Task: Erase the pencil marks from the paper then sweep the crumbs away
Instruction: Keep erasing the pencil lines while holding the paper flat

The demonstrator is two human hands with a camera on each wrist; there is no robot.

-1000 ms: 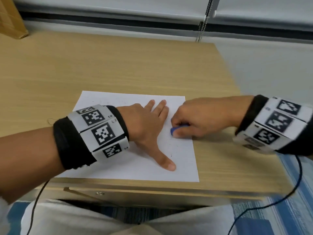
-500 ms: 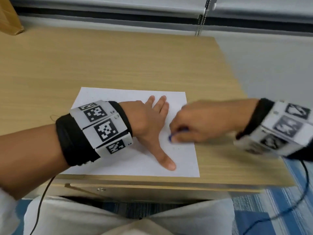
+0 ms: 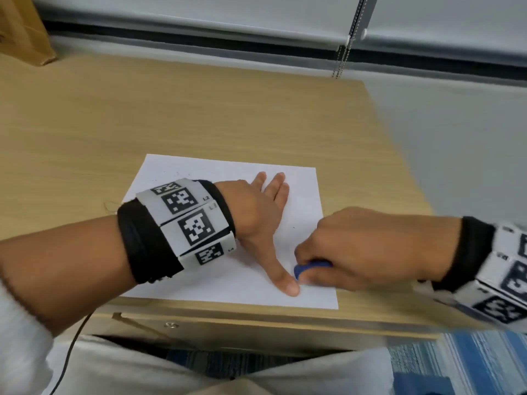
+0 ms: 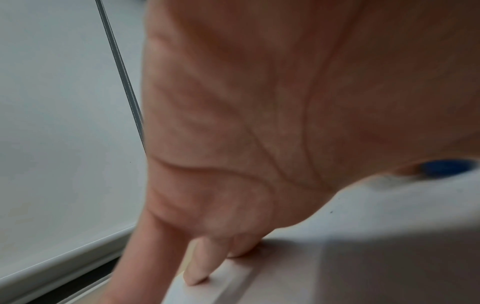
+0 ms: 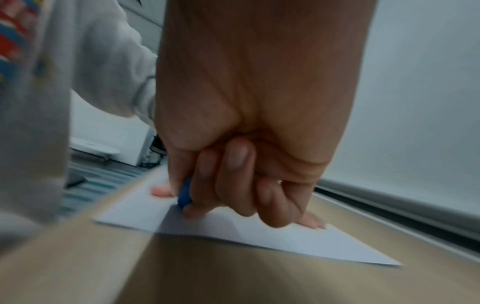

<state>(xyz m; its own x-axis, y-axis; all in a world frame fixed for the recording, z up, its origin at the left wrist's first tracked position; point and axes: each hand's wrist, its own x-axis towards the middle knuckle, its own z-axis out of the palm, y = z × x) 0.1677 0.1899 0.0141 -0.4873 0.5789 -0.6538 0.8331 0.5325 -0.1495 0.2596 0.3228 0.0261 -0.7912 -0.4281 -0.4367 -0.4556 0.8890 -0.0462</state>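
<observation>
A white sheet of paper (image 3: 228, 283) lies near the front edge of the wooden desk (image 3: 199, 115). My left hand (image 3: 262, 220) lies flat on the sheet with fingers straight and thumb spread toward me, pressing it down. My right hand (image 3: 342, 252) pinches a blue eraser (image 3: 306, 269) between thumb and curled fingers, its tip on the paper right beside my left thumb. The right wrist view shows the eraser (image 5: 185, 193) touching the paper (image 5: 285, 240). In the left wrist view the eraser (image 4: 444, 167) peeks past my palm. A few tiny dark specks dot the sheet.
The desk's right edge (image 3: 399, 166) runs close to my right hand, with grey floor beyond. A blind's bead chain (image 3: 346, 49) hangs at the back. A cardboard piece (image 3: 20, 32) stands at the far left. Striped blue fabric (image 3: 470, 363) lies below the front edge.
My right hand with the eraser has slid along the paper toward me and now sits next to my left thumb. My left hand has stayed flat on the sheet.
</observation>
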